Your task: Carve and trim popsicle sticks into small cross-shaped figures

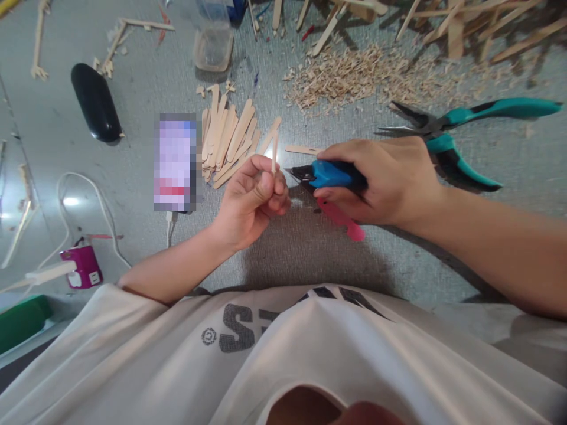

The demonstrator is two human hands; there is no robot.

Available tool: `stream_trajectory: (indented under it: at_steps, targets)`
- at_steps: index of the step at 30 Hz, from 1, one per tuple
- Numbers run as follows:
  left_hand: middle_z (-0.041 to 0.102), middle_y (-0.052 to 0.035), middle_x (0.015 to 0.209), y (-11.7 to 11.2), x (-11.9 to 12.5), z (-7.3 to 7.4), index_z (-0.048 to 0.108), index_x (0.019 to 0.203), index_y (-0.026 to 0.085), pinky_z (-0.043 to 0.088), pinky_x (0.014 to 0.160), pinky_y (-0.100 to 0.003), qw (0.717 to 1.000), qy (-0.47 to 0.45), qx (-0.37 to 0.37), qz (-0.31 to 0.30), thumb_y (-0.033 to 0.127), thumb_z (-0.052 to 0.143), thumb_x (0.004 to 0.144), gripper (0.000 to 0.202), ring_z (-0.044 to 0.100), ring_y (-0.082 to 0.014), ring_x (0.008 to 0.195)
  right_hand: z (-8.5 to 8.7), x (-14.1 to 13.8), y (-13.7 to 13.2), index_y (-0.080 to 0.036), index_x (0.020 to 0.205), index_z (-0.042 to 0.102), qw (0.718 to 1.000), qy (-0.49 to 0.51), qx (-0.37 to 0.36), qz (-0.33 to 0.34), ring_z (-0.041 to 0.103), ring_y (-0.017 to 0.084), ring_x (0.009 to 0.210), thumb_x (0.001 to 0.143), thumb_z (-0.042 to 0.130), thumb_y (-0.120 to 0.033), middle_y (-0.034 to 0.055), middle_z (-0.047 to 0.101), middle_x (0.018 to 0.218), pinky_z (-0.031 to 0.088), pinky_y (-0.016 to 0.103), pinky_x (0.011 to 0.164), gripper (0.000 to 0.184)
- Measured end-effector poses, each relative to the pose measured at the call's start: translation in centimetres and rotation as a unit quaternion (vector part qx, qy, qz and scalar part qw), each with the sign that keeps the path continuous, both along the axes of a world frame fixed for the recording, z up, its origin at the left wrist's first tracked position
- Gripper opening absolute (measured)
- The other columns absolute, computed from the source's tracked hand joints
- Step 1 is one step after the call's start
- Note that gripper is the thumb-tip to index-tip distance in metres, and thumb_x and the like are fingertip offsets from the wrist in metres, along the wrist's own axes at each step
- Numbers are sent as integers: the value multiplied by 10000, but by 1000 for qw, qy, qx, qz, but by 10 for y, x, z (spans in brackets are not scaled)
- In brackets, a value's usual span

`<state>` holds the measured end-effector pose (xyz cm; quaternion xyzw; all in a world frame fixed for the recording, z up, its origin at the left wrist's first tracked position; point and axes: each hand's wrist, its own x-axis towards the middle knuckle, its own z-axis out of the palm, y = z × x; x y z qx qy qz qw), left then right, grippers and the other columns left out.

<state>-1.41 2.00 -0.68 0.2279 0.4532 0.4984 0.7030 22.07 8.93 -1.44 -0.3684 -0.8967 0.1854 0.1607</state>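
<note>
Between the thumb and fingers of my left hand [252, 198] a thin wooden craft stick [275, 147] stands up, seen almost edge-on. My right hand [381, 177] is wrapped round blue-handled side cutters [334, 173], their dark jaws pointing left, just short of the stick. Whether the jaws are parted is hard to make out. Beyond my left hand lies a fanned pile of craft sticks [228, 133]. One more stick [301, 149] lies behind the cutters. A pink flat piece [341, 218] shows below my right hand.
Teal-handled pliers [436, 127] lie at the right. Wood chips [341, 77] and loose sticks [456, 29] spread along the back. Left are a blurred-out phone [176, 162] on a cable, a black case [95, 101] and a purple plug adapter [84, 267]. A clear container [213, 44] stands behind.
</note>
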Motion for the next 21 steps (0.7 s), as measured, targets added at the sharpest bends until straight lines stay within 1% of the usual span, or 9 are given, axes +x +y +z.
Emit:
stream_trajectory:
  at_steps: [3, 6, 8, 11, 13, 14, 18, 19, 21]
  targets:
    - [532, 69, 722, 2, 1, 7, 539, 908, 240, 423, 549, -215, 997, -51, -52, -5, 439, 836, 1041, 382, 404, -60, 539, 0, 0, -1, -255, 1348, 780, 1000, -7, -11, 3, 777, 285, 932, 1114, 263, -865, 129, 842, 1114, 511, 405, 744, 834]
    - [448, 71, 672, 4, 2, 11, 484, 841, 230, 363, 516, -199, 992, -85, -85, -24, 352, 792, 1053, 394, 316, -63, 517, -1, -2, -2, -261, 1327, 785, 1000, -4, 16, 6, 774, 266, 912, 1130, 278, -838, 110, 845, 1078, 503, 390, 729, 793]
    - [383, 78, 633, 5, 2, 12, 458, 812, 227, 336, 502, -191, 989, -97, -100, -42, 335, 761, 1065, 409, 280, -65, 504, -1, -3, -2, -251, 1308, 790, 999, 0, 37, 8, 765, 251, 874, 1131, 260, -840, 103, 848, 1053, 483, 378, 705, 812]
    - [290, 95, 600, 4, 1, 11, 480, 799, 221, 308, 488, -186, 985, -115, -112, -68, 357, 699, 1102, 398, 234, -62, 480, 0, -5, -3, -264, 1328, 790, 999, -13, 33, 11, 756, 251, 870, 1132, 210, -842, 99, 844, 1058, 463, 374, 696, 841]
    - [267, 100, 602, 4, 0, 11, 505, 807, 216, 304, 482, -186, 980, -133, -124, -76, 362, 664, 1118, 378, 221, -60, 467, 0, -5, -4, -274, 1347, 789, 999, -28, 25, 10, 749, 250, 883, 1145, 231, -817, 100, 840, 1073, 458, 371, 701, 804]
    - [267, 100, 607, 4, 0, 12, 515, 815, 214, 305, 481, -187, 978, -144, -132, -75, 346, 645, 1122, 359, 224, -60, 462, 0, -5, -4, -271, 1334, 793, 999, -26, 35, 11, 740, 242, 868, 1153, 248, -801, 98, 836, 1062, 451, 366, 691, 782]
    - [256, 99, 617, 6, -3, 20, 581, 888, 217, 326, 487, -191, 965, -186, -179, -53, 182, 525, 1118, 239, 271, -78, 441, -6, -5, -2, -214, 1255, 808, 992, 23, 122, 27, 680, 189, 754, 1182, 328, -743, 71, 810, 959, 400, 336, 623, 718]
    - [248, 99, 617, 6, -3, 22, 597, 902, 219, 330, 485, -194, 961, -195, -193, -46, 154, 500, 1112, 240, 281, -83, 435, -7, -5, -2, -208, 1261, 810, 990, 28, 135, 32, 672, 182, 738, 1186, 334, -736, 65, 806, 944, 390, 334, 613, 715]
    - [231, 99, 615, 8, -4, 26, 622, 915, 221, 326, 475, -199, 954, -207, -217, -31, 129, 463, 1108, 266, 285, -89, 421, -8, -4, -1, -222, 1334, 806, 991, 14, 127, 37, 687, 185, 760, 1191, 311, -734, 68, 813, 970, 394, 338, 624, 727]
